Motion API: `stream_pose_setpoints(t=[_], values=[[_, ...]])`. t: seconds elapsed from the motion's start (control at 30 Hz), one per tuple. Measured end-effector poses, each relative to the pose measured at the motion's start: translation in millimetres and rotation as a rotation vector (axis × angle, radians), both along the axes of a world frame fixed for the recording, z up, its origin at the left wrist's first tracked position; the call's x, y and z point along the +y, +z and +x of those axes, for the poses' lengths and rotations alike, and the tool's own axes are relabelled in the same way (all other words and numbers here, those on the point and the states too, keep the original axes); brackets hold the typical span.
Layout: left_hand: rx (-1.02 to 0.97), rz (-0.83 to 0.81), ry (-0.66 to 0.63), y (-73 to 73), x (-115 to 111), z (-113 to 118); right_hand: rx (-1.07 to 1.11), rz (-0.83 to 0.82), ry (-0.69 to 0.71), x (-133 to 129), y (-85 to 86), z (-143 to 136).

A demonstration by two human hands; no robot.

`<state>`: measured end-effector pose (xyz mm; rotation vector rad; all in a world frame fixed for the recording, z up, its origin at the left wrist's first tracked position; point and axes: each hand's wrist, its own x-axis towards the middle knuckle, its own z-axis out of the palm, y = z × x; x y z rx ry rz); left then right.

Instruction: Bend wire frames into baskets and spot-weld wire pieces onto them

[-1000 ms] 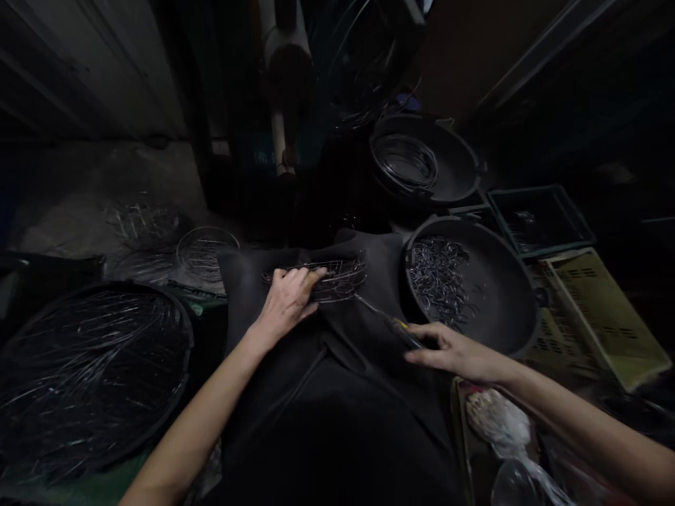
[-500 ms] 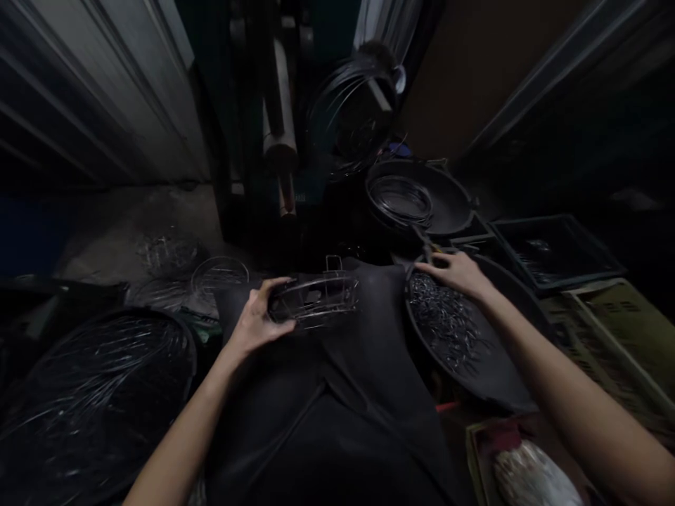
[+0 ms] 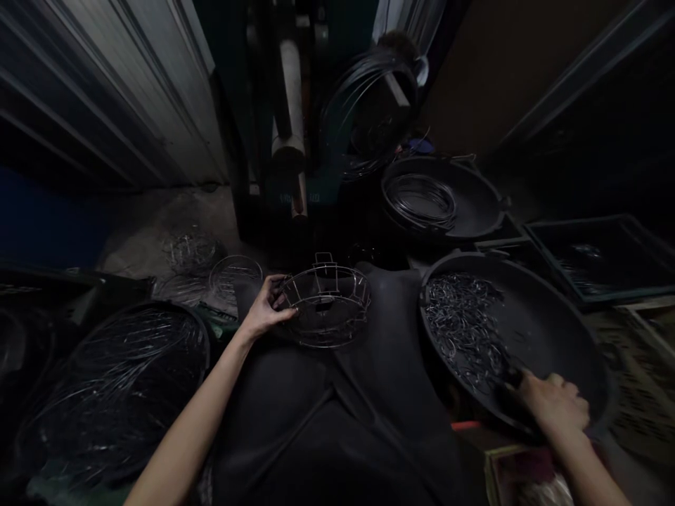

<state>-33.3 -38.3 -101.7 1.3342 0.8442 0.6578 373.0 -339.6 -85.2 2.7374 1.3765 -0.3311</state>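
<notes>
My left hand [image 3: 268, 309] grips the left side of a round wire basket [image 3: 327, 302] with a small wire loop at its far side. The basket rests tilted over the dark apron [image 3: 316, 414] on my lap. To the right, my right hand [image 3: 556, 404] is low over the near part of a wide round pan [image 3: 548, 337]. Its fingers are curled, and a dark shape sits at the fingertips, too dim to name. Many small bent wire pieces [image 3: 461, 323] lie in the pan's left half, beside that hand.
A machine with a metal shaft [image 3: 290, 105] stands ahead. Behind the pan is another pan [image 3: 479, 204] holding coiled wire [image 3: 419, 200]. At left is a round container of wire lengths [image 3: 126, 379]. Crates [image 3: 638, 393] and a box [image 3: 493, 467] stand at right.
My right hand has moved from the pan's far left rim down to its near right part. The wire basket has turned so its open round shows more. The view has shifted slightly left.
</notes>
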Motion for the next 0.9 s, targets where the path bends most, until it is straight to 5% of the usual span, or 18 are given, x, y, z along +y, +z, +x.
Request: stream_pose_setpoints(t=[0.1, 0.23, 0.4, 0.63, 0.9], values=[[0.042, 0.042, 0.007, -1.1, -0.4, 2.1, -0.090, 0.147, -0.045, 27.0, -5.8, -6.9], [0.100, 0.060, 0.022, -0.2, -2.3, 4.1, 0.396, 0.405, 0.227, 112.9, 7.3, -48.7], [0.059, -0.054, -0.014, 8.4, 9.0, -6.5, 0.853, 0.313, 0.415, 192.6, 26.1, -90.7], [-0.037, -0.159, -0.013, 24.5, 26.1, -10.5, 0.920, 0.263, 0.438, 191.1, 56.7, -110.8], [-0.041, -0.228, -0.040, 4.8, 15.4, 3.1, 0.768, 0.248, 0.235, 187.6, 38.1, -117.1]])
